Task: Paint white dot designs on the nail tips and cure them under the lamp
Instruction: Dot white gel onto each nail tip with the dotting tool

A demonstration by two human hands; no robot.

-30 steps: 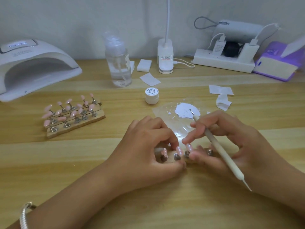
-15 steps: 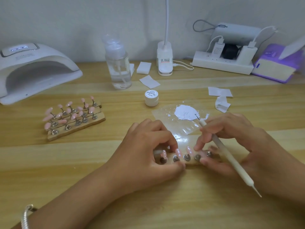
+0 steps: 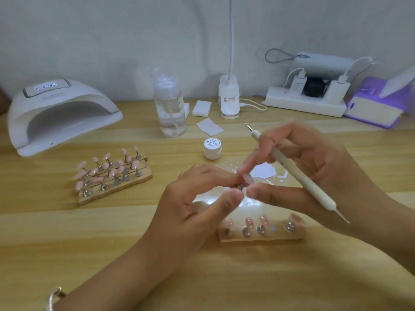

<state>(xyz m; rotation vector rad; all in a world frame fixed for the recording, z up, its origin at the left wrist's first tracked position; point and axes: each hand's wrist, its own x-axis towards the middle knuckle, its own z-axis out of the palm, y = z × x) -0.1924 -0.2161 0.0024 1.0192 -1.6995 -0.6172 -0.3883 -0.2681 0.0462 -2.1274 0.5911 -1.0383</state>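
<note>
My left hand (image 3: 202, 198) and my right hand (image 3: 314, 176) meet above the table and pinch one pink nail tip on its metal stand (image 3: 243, 181) between their fingertips. My right hand also holds a white dotting pen (image 3: 296, 169), its metal tip pointing up and away. Below them lies a wooden holder strip (image 3: 265, 236) carrying several pink nail tips with white dots and one empty slot. White gel (image 3: 263, 171) is spread on a clear plastic sheet behind the hands. The white curing lamp (image 3: 60, 113) stands at the far left, its display lit.
Three more wooden strips (image 3: 112, 176) of pink nail tips lie at centre left. A small white gel jar (image 3: 212, 148), a clear pump bottle (image 3: 170, 106), cotton pads (image 3: 202, 107), a desk lamp base (image 3: 229, 98), a power strip (image 3: 305, 104) and a purple box (image 3: 379, 108) sit further back.
Both hands rose from the holder strip, lifting one nail tip on its stand out of it. The pen swung up, away from the white gel.
</note>
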